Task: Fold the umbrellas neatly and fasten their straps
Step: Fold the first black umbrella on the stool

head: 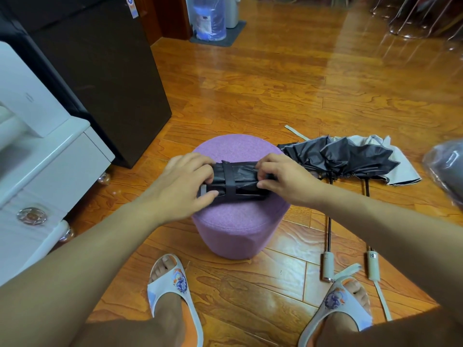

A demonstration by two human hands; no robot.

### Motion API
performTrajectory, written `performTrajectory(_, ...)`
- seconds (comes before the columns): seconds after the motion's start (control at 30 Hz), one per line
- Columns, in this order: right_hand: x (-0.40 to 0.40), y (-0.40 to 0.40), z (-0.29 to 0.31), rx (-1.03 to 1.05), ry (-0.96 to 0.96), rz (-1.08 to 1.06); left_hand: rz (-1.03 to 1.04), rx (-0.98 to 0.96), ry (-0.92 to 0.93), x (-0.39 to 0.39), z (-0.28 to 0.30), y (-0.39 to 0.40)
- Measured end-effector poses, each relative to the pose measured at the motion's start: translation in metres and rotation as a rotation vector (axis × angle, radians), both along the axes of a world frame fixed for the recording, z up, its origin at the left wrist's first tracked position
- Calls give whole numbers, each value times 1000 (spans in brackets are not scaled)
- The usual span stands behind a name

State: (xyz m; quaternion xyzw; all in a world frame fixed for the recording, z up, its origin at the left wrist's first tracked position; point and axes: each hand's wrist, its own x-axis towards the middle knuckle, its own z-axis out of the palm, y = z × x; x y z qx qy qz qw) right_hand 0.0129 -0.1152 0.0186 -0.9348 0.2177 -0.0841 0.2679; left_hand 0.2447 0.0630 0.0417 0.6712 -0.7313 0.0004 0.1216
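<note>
A folded black umbrella (240, 180) lies crosswise on a round purple stool (235, 221), with a black strap (230, 181) wrapped around its middle. My left hand (188, 182) grips its left end, thumb under the bundle. My right hand (283, 180) pinches the canopy folds at its right end. Two unfolded umbrellas (350, 159) with black and pale grey canopies lie on the floor to the right, their shafts extended toward me and their beige handles (327, 266) near my right foot.
A white cabinet (45, 171) and a dark brown cabinet (100, 71) stand at the left. A water bottle in plastic wrap (209, 18) is at the back. A clear plastic bag (448, 166) sits at the right edge. My feet in slippers (172, 291) rest on the wooden floor.
</note>
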Motion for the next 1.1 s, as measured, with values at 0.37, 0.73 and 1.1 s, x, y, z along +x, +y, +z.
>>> performTrajectory(0.37,4,3,3,-101,33,13,236,-8,110,-13,-2,-13)
performTrajectory(0.73,2,12,7,-166,30,22,276,110,327,1,-12,-4)
performTrajectory(1.1,-12,9,14,1,-36,-157,214,126,442,-3,-15,10)
